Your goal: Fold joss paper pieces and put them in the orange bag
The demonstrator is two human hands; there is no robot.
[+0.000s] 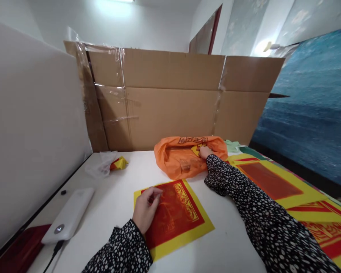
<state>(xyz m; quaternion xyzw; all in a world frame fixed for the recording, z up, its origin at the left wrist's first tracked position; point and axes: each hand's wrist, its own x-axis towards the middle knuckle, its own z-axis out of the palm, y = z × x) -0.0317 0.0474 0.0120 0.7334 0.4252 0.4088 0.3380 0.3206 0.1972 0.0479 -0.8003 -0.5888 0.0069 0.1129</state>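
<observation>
A yellow paper sheet with a red printed panel lies flat on the white table. My left hand rests over its left side, fingers loosely curled toward the thumb, with nothing seen in them. An orange plastic bag with dark lettering lies open behind the sheet. My right hand reaches into it, fingers closed at a folded yellow-and-red paper piece. The fingertips and part of that piece are hard to make out.
A clear plastic bag and another folded paper piece lie at back left. A white power bank with a cable sits left. More yellow-red sheets lie right. A cardboard panel stands behind.
</observation>
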